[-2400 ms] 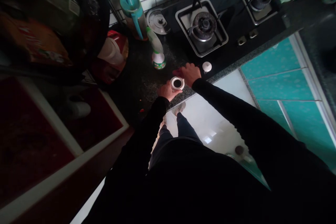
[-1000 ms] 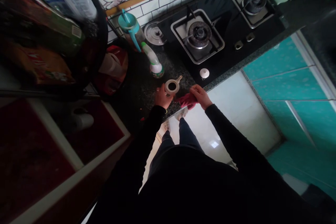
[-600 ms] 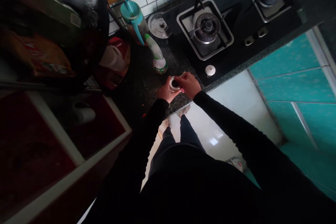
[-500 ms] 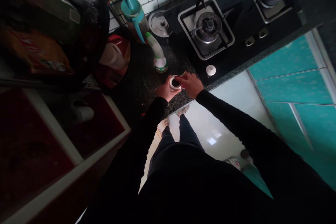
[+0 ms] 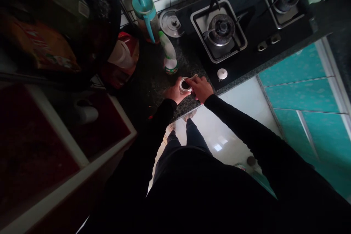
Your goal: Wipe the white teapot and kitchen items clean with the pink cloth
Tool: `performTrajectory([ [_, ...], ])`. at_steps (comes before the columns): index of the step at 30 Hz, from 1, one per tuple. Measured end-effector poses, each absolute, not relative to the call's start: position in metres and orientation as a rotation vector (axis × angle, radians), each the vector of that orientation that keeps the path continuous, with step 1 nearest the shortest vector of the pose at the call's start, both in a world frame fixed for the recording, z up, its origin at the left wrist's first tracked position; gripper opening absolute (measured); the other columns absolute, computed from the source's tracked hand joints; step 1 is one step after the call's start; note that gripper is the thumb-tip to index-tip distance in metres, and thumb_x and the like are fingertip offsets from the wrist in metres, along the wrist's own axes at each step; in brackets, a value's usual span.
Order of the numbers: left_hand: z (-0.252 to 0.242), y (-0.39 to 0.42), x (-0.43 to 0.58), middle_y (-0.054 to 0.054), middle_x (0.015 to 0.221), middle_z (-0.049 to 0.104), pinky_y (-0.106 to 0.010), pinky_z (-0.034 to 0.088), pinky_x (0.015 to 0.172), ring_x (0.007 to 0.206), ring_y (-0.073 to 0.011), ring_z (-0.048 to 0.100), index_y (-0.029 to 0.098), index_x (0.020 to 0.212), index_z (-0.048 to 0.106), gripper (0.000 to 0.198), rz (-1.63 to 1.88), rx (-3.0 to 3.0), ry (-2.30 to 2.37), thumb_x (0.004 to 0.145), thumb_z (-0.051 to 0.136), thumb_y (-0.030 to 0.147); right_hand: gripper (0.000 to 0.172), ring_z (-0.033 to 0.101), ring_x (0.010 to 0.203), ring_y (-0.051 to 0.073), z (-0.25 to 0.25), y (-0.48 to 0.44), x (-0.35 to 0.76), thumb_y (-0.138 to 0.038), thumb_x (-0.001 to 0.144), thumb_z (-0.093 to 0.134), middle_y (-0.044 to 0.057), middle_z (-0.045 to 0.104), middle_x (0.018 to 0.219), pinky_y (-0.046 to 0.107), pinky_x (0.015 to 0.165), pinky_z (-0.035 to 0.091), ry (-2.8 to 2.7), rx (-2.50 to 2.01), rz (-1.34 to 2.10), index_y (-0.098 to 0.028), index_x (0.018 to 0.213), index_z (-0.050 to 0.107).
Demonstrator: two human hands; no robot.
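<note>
My left hand [image 5: 177, 92] is wrapped round the side of a small white pot [image 5: 181, 88] just above the counter's front edge. Its round mouth shows dark inside; I cannot tell whether that is contents or shadow. Closed at the pot's right rim is my right hand [image 5: 201, 88], with a narrow pale tip showing above its fingers. Whether that tip is a spoon handle or part of the pot, I cannot make out. A small round white lid [image 5: 222, 74] lies on the black hob, to the right of both hands.
Behind the hands stands a white-and-green bottle [image 5: 170, 53], then a turquoise-lidded jug [image 5: 148, 18] and a round metal lid [image 5: 172, 23]. A gas burner [image 5: 222, 29] is at back right. A dark rack [image 5: 113, 18] with packets overhangs the left, near a red packet [image 5: 124, 58].
The view has shifted slightly, so the counter things sit a little further right. Both hands remain at the white pot, and the right fingers have moved slightly at its rim.
</note>
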State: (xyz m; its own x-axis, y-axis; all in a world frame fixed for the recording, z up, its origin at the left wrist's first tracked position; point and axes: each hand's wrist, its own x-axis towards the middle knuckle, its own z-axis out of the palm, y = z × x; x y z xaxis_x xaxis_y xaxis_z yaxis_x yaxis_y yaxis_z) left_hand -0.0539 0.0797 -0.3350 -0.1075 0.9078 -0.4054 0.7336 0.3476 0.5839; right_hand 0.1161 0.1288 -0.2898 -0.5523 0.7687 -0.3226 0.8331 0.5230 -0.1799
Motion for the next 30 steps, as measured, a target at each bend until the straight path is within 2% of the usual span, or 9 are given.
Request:
performTrajectory([
  [4,-0.333,0.080,-0.054,-0.011,0.130,0.074,-0.041,0.053,0.100,0.122,-0.0352,0.070,0.029,0.163,0.034,0.097,0.301,1.433,1.890,0.082,0.082,0.052,0.059,0.047,0.113,0.034,-0.288,0.127,0.117,-0.020,0.101,0.050,0.017,0.062,0.136,0.044,0.088,0.050,2.521,1.350,-0.453,-0.029,0.159,0.048],
  [10,-0.330,0.080,-0.055,-0.013,0.128,0.075,-0.043,0.053,0.099,0.121,-0.0365,0.070,0.030,0.164,0.032,0.099,0.272,1.422,1.879,0.082,0.082,0.054,0.063,0.048,0.116,0.035,-0.293,0.128,0.115,-0.018,0.100,0.053,0.015,0.057,0.147,0.044,0.089,0.050,2.570,1.343,-0.395,-0.030,0.161,0.045],
  [14,-0.329,0.081,-0.056,-0.012,0.128,0.075,-0.042,0.053,0.099,0.121,-0.0371,0.070,0.030,0.164,0.032,0.099,0.282,1.415,1.866,0.082,0.081,0.055,0.067,0.049,0.114,0.034,-0.295,0.121,0.128,-0.022,0.097,0.062,0.015,0.060,0.142,0.041,0.086,0.049,2.563,1.316,-0.430,-0.031,0.161,0.046],
  [18,-0.329,0.081,-0.056,-0.012,0.128,0.075,-0.042,0.053,0.099,0.122,-0.0367,0.070,0.031,0.164,0.032,0.099,0.261,1.427,1.879,0.081,0.081,0.056,0.046,0.055,0.110,0.030,-0.290,0.118,0.124,-0.032,0.107,0.047,0.015,0.066,0.130,0.038,0.087,0.048,2.521,1.471,-0.528,-0.026,0.151,0.059],
  [21,-0.329,0.081,-0.055,-0.010,0.125,0.076,-0.041,0.053,0.098,0.119,-0.0348,0.071,0.033,0.164,0.031,0.097,0.257,1.426,1.888,0.083,0.079,0.056,0.044,0.058,0.111,0.028,-0.287,0.130,0.107,-0.038,0.109,0.042,0.014,0.068,0.125,0.038,0.093,0.048,2.569,1.573,-0.631,-0.023,0.143,0.066],
  [26,-0.328,0.081,-0.054,-0.010,0.132,0.074,-0.039,0.052,0.100,0.122,-0.0335,0.070,0.033,0.164,0.032,0.099,0.254,1.419,1.891,0.081,0.081,0.056,0.036,0.061,0.102,0.024,-0.295,0.157,0.084,-0.033,0.106,0.045,0.012,0.066,0.124,0.035,0.087,0.047,2.616,1.643,-0.691,-0.021,0.120,0.076],
  [30,-0.327,0.081,-0.053,-0.010,0.131,0.074,-0.039,0.053,0.099,0.120,-0.0342,0.071,0.032,0.163,0.034,0.098,0.277,1.420,1.884,0.081,0.082,0.054,0.029,0.062,0.098,0.024,-0.298,0.169,0.074,-0.029,0.102,0.052,0.012,0.068,0.119,0.034,0.083,0.045,2.592,1.582,-0.665,-0.019,0.113,0.076],
])
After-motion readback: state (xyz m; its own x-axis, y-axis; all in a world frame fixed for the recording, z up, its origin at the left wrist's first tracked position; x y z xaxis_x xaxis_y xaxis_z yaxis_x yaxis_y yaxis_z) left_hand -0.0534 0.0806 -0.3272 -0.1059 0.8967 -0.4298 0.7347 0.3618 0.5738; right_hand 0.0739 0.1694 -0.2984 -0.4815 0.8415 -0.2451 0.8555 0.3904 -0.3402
